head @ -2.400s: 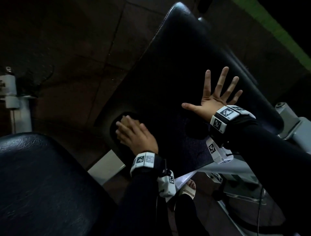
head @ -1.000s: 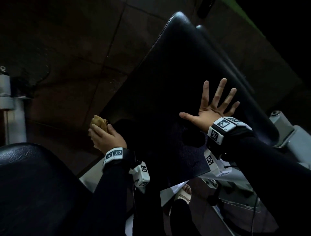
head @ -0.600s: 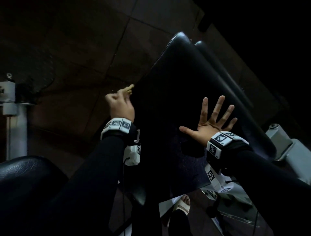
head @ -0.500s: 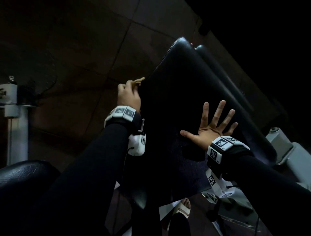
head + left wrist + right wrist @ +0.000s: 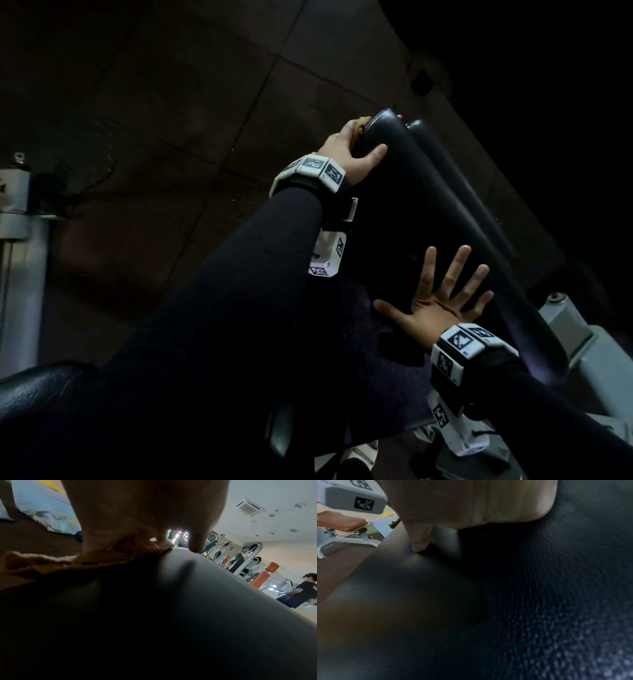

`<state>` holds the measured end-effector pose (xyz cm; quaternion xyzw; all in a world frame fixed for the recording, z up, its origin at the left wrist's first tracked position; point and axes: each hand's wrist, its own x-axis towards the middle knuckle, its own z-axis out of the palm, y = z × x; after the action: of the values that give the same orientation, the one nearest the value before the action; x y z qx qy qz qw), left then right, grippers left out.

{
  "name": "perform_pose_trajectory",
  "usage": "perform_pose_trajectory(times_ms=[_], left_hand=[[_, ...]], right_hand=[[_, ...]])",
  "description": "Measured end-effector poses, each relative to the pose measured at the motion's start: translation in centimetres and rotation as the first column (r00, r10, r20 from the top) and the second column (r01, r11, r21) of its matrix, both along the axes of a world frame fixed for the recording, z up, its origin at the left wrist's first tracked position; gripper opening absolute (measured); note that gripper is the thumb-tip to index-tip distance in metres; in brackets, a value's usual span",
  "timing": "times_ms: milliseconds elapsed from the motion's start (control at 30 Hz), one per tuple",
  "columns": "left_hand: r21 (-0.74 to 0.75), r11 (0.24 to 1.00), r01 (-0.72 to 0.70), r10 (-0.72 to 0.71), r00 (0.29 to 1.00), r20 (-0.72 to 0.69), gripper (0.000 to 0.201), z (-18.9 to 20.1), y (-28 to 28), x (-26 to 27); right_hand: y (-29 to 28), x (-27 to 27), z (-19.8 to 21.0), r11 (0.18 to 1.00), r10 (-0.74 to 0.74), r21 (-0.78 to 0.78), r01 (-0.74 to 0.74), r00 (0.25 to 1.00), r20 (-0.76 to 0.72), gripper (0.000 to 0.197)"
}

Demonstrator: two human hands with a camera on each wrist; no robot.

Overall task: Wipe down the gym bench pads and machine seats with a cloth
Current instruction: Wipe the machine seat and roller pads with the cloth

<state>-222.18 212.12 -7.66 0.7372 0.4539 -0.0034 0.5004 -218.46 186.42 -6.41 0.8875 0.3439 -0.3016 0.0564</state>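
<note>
The left arm, in a long black sleeve (image 5: 219,308), reaches far forward and up, a band of white marker blocks round its wrist. The left hand (image 5: 346,154) curls over an edge, thumb lying on the near face, fingers wrapped out of sight. The right hand (image 5: 435,301) presses flat, palm down, all five fingers straight and spread wide; its wrist wears the same marker band.

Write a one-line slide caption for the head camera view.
Left hand presses a tan cloth against the black bench pad's top edge; right hand braces, fingers spread.
</note>
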Motion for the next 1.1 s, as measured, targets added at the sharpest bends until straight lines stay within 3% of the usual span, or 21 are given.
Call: perform_pose_trajectory(times_ms=[100,367,600,867,1100], left_hand=[[-0.019,0.998,0.055,-0.055,0.998,0.002,0.083,0.1,0.1,0.5],[0.014,0.999,0.038,-0.038,0.999,-0.031,0.073,-2.1,-0.5,-1.5],[-0.005,1.000,0.024,-0.023,0.999,0.034,0.072,-1.1,-0.3,0.9],[0.067,0.997,-0.043,0.043,0.999,0.002,0.063,-4.0,-2.1,-4.2],[0.049,0.999,-0.004,0.003,1.000,0.008,0.067,-2.9,-1.1,-1.5]], right_hand=[[0.0,0.0,0.0,1.000,0.003,-0.003,-0.003,1.000,-0.001,0.116],[0.1,0.0,-0.1,1.000,0.004,-0.019,-0.004,1.000,0.012,0.119],[-0.1,0.2,0.0,1.000,0.020,-0.020,-0.020,1.000,-0.014,0.118],[0.0,0.2,-0.1,0.999,0.023,-0.029,-0.023,1.000,-0.007,0.119],[-0.1,0.3,-0.3,0.999,0.033,-0.025,-0.033,0.999,0.003,0.118]])
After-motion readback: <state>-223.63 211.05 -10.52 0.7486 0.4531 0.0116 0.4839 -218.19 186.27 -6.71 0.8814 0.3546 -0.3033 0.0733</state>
